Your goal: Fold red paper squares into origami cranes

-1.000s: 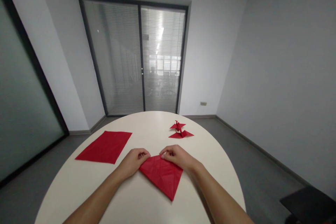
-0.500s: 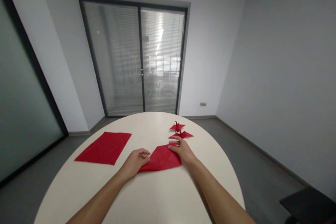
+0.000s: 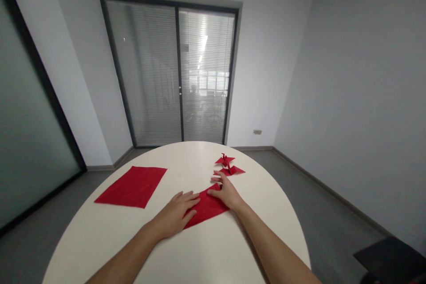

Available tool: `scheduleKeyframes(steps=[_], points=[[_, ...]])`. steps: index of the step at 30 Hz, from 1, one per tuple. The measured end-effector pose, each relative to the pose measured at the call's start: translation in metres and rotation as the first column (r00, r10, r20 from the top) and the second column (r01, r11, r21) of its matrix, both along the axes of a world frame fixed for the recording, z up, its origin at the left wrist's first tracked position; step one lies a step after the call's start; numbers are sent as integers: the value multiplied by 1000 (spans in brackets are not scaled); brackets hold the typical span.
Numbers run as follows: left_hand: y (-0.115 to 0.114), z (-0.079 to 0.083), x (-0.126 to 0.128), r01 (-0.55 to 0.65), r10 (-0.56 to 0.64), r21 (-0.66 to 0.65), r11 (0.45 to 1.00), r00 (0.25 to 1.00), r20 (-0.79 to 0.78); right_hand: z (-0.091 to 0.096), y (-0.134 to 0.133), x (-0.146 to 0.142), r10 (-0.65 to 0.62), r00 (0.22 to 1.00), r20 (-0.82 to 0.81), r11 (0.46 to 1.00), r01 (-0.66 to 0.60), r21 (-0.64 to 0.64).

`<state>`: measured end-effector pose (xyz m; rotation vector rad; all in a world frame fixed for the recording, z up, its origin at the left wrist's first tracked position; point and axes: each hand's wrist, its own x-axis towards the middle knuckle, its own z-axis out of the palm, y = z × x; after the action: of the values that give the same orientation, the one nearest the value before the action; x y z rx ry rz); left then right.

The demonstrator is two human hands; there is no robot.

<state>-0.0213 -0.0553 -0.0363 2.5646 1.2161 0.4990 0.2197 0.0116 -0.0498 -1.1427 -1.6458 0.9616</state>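
A folded sheet of red paper lies on the table in front of me, its near edge slanting up to the right. My left hand rests flat over its left part, palm down, fingers stretched out and hiding that end. At the far right corner, my right hand has its thumb on top of the paper and seems to pinch the edge; the other fingers reach out past it. Just beyond those fingertips stand two red origami cranes, a nearer crane and a farther crane.
To the left, another red sheet lies spread flat. Everything sits on a round cream table. Sliding glass doors with blinds are behind it, and a dark chair-like object is at the lower right.
The folded paper has turned, its left end coming nearer me. My left hand has opened out from curled fingers to lie flat on it. My right hand has shifted slightly left.
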Motion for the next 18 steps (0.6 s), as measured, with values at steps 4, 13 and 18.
scheduleKeyframes(steps=[4,13,18], points=[[4,-5,-2,-42,43,31,999,998,-50,5,-7,0,100,994,-36,988,-104,-114],[7,-9,1,-90,99,110,990,992,-82,22,-17,4,185,924,335,966,-234,109],[9,-6,1,-145,151,144,979,988,-32,31,-23,1,197,872,448,925,-317,210]])
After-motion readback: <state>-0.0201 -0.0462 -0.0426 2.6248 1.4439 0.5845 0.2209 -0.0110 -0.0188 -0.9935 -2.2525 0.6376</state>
